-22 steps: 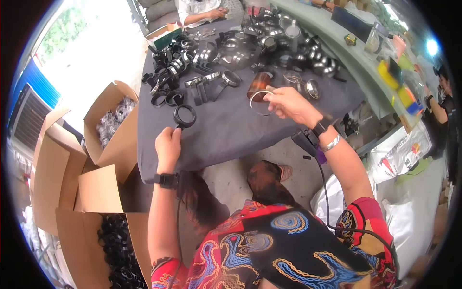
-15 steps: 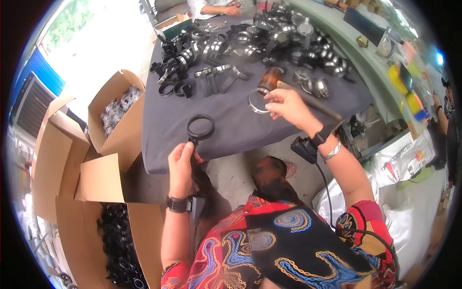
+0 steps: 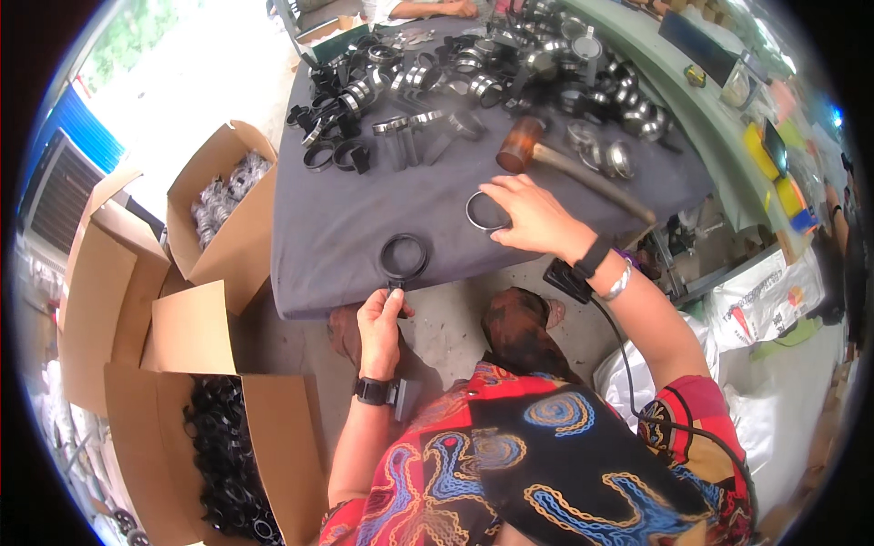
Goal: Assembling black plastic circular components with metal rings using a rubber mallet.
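My left hand is closed on the short handle of a black ring, pinched between thumb and fingers over the table's near edge. To its right, my right hand spans a thin silver metal ring, thumb and fingers at its edge. The two rings are apart. Just beyond the right hand lies a mallet with a reddish-brown head and a wooden handle. Both rings are over the grey-covered table.
Many black and silver ring parts are heaped across the table's far side. Open cardboard boxes stand at the left: one with silvery parts, another with black rings. Another person's arm rests at the far edge. A cable hangs by my right arm.
My left hand has moved right with the black ring, which is now lower in view. My right hand's silver ring has come slightly nearer to me, and the fingers have spread along it.
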Demonstrator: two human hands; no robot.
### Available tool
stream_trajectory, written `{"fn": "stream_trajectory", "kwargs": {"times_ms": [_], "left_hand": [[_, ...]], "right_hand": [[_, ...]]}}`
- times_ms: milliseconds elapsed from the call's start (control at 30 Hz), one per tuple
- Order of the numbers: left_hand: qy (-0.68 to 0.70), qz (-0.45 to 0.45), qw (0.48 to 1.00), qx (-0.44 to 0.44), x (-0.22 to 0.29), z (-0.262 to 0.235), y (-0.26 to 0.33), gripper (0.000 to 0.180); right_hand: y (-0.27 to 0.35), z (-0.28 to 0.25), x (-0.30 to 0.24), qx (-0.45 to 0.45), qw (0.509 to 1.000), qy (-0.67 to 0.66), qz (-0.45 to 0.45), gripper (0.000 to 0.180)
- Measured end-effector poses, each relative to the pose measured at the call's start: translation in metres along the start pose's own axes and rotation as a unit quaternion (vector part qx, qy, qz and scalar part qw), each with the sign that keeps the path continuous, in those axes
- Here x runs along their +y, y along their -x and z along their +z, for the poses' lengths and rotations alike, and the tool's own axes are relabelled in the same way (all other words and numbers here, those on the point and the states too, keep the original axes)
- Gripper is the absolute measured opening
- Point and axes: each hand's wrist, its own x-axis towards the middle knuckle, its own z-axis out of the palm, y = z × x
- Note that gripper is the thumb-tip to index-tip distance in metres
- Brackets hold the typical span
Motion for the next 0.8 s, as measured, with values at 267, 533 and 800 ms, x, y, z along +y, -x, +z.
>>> {"fn": "stream_trajectory", "kwargs": {"times_ms": [267,533,800], "left_hand": [[-0.017,0.006,1.000,-0.003,-0.002,0.000,-0.001,0.018],[-0.019,-0.004,0.999,-0.034,-0.006,-0.013,-0.002,0.018],[-0.027,-0.009,0.999,-0.035,-0.003,-0.008,-0.009,0.017]], "right_hand": [[-0.019,-0.014,-0.016,-0.009,0.984,0.081,-0.161,0.065],[-0.012,-0.038,-0.055,0.163,0.934,0.143,-0.284,0.052],[-0.014,-0.040,-0.054,0.092,0.962,-0.203,-0.161,0.097]]}}
